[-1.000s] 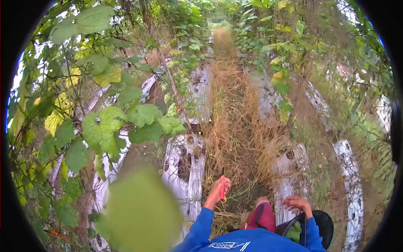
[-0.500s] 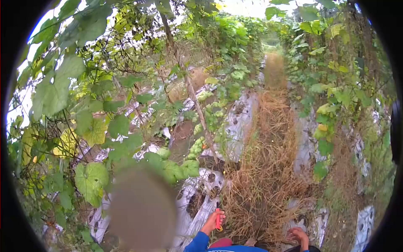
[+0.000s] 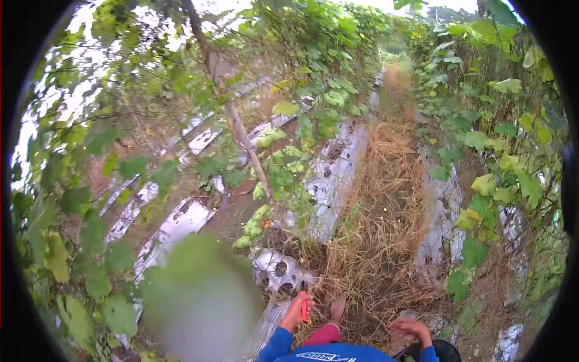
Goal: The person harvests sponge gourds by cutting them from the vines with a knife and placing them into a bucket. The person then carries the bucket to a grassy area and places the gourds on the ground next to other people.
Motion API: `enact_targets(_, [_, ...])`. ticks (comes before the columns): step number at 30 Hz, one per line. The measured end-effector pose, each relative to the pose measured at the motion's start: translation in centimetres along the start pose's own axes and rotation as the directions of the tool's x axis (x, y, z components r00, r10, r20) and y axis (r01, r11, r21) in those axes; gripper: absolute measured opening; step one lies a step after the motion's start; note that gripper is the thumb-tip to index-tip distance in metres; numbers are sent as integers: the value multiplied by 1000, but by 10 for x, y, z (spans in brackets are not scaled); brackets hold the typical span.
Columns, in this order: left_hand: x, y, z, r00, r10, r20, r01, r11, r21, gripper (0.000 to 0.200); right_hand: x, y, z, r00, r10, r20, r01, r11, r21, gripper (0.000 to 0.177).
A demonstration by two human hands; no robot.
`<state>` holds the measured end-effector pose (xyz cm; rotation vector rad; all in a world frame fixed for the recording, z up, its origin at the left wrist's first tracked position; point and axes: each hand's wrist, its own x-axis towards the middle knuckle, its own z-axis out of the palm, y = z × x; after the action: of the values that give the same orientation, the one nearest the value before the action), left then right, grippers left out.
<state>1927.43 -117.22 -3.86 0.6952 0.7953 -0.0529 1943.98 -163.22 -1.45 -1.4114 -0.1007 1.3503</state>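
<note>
My left hand [image 3: 295, 313] is closed around a red-handled tool [image 3: 304, 308], held upright at the lower middle. It has a thin dark tip above the grip and a yellow loop at the bottom; the tip is too small to identify. At the lower right my right hand [image 3: 410, 328] is held out with loosely bent fingers, and no object shows in it. Just below that hand is a dark round container [image 3: 445, 351], partly cut off by the frame; its contents cannot be made out. A bare foot [image 3: 337, 310] rests on the straw between my hands.
Dry straw [image 3: 392, 199] covers a narrow path running ahead. Silvery plastic mulch with holes [image 3: 338, 175] lines its left side, and another strip [image 3: 437, 223] its right. Leafy vines [image 3: 488, 145] hang alongside. A slanted wooden pole [image 3: 235, 120] stands left. A blurred patch [image 3: 205, 308] covers the lower left.
The view has shifted, and the pole now appears further left. My foot has come into sight on the straw. My left hand keeps its hold on the red-handled tool; more of the dark container shows.
</note>
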Motion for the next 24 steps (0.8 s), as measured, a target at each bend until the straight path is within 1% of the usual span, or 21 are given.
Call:
enact_targets(2, [53,15,10,995,-62,76,64,998,-30,14,18,-26,-31,995,-85,-53,76,986,-148,53])
enact_targets(3, [80,25,16,993,-84,89,90,993,-75,15,16,-61,-33,1000,0,29,0,1000,12,53])
enact_targets(4, [101,34,21,989,-111,96,118,991,-65,15,17,-80,-39,1000,10,9,-10,999,31,53])
enact_targets(5, [119,51,34,996,-78,50,79,997,-21,15,19,-98,-48,988,-82,-129,79,997,-26,51])
enact_targets(6, [136,71,55,999,-36,15,36,999,23,15,21,-120,-58,948,-183,-262,161,981,-104,50])
enact_targets(7, [149,90,73,994,-60,89,65,996,-56,16,24,-142,-68,941,-179,-286,157,983,-99,50])
enact_targets(9, [184,125,106,992,-79,94,80,997,-6,17,32,-179,-74,933,-211,-293,213,977,-23,54])
enact_targets(10, [199,143,118,993,-75,86,72,997,39,18,37,-200,-77,933,-201,-300,209,978,-3,54])
enact_targets(11, [208,166,139,993,-90,78,85,995,59,18,41,-226,-77,958,-150,-243,161,987,25,51])
enact_targets(12, [225,200,167,994,-62,94,47,988,150,18,59,-247,-81,977,-101,-187,118,990,80,49])
enact_targets(13, [234,216,187,992,-24,122,-3,976,216,19,73,-259,-91,977,-98,-190,121,987,109,49])
enact_targets(14, [246,226,198,993,-38,114,9,971,241,19,93,-268,-103,984,-53,-171,59,998,29,47])
enact_targets(15, [260,235,207,993,13,119,-36,980,195,19,111,-277,-114,988,-7,-153,-2,998,-55,46])
enact_targets(16, [273,244,214,990,65,122,-83,986,148,19,126,-286,-125,989,-7,-150,2,1000,-30,46])
enact_targets(17, [290,252,218,992,42,120,-56,991,118,19,141,-296,-138,986,-28,-167,17,998,-64,44])
enact_targets(18, [304,258,221,993,35,114,-50,990,133,19,153,-306,-150,982,-49,-185,30,994,-103,43])
enact_targets(19, [320,263,224,995,19,97,-31,992,120,19,162,-321,-162,981,-78,-178,64,994,-84,40])
enact_targets(21, [353,272,233,999,-20,37,17,996,86,16,191,-334,-198,982,-47,-183,37,998,-59,39])
enact_targets(22, [371,277,240,999,-20,35,17,996,88,16,205,-342,-221,981,-20,-192,11,999,-49,39])
enact_targets(23, [390,282,248,1000,-18,25,17,998,64,15,215,-356,-236,975,-39,-219,38,999,-11,38])
enact_targets(24, [403,284,253,1000,-21,0,21,999,43,14,227,-360,-256,978,-30,-205,30,1000,-2,38])
